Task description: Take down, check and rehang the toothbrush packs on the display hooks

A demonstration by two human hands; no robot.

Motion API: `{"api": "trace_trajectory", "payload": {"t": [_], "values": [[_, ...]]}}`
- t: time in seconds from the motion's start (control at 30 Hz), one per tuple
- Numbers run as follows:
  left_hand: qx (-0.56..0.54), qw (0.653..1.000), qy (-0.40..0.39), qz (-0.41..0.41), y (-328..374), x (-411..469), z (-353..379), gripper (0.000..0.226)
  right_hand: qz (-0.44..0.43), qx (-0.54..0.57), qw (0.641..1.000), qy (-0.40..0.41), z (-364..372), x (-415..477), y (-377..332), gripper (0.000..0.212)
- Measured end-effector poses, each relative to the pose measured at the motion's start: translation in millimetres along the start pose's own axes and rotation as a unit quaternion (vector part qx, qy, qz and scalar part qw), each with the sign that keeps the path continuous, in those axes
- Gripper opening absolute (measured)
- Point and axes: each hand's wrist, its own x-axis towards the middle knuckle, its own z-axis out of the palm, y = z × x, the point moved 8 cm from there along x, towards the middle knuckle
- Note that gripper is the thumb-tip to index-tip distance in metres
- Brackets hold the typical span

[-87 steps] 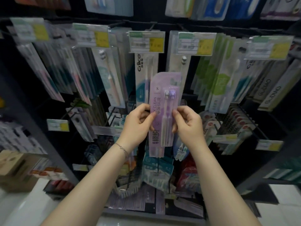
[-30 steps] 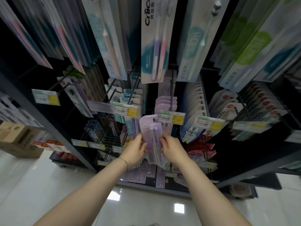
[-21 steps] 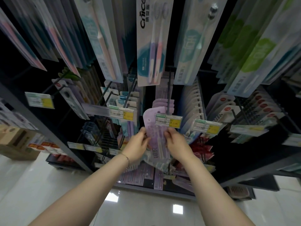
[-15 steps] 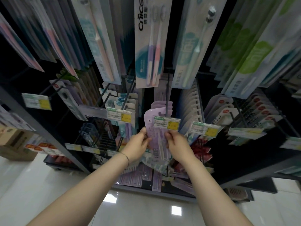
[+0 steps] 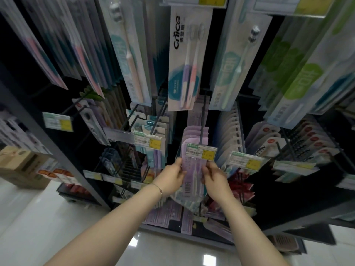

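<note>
Purple toothbrush pack (image 5: 192, 181) is pinched by the left hand (image 5: 171, 179) on its left edge and the right hand (image 5: 215, 179) on its right edge. Its top is behind the price tag (image 5: 200, 152) on the middle hook (image 5: 202, 121).

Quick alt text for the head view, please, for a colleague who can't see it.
The left hand and right hand pinch a purple toothbrush pack by its sides beneath a price tag; matching purple packs hang behind it.

Glossy plastic on the toothbrush pack (image 5: 192, 170); dark metal wire hook (image 5: 202, 120) (matt); polished, reflective floor (image 5: 38, 217).
</note>
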Motion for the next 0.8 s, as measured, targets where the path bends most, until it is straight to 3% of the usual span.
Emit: {"api": "trace_trajectory", "payload": {"t": [0.23, 0.4, 0.53, 0.8], "values": [[0.036, 0.999, -0.024, -0.004, -8, -8, -9, 0.025, -0.018, -0.046, 0.999, -0.009, 0, -2, -5, 0.012], [0.072, 0.997, 0.003, -0.028, -25, -19, -18, 0.029, 0.012, -0.147, 0.989, 0.005, 0, -5, 1, 0.032], [0.116, 0.992, 0.043, -0.037, -33, -31, -31, 0.025, 0.022, -0.230, 0.973, 0.013, 4, -11, -2, 0.029], [0.169, 0.974, 0.140, -0.058, -54, -62, -62, 0.012, -0.114, -0.337, 0.935, 0.012, 41, -23, -49, 0.018]]}}
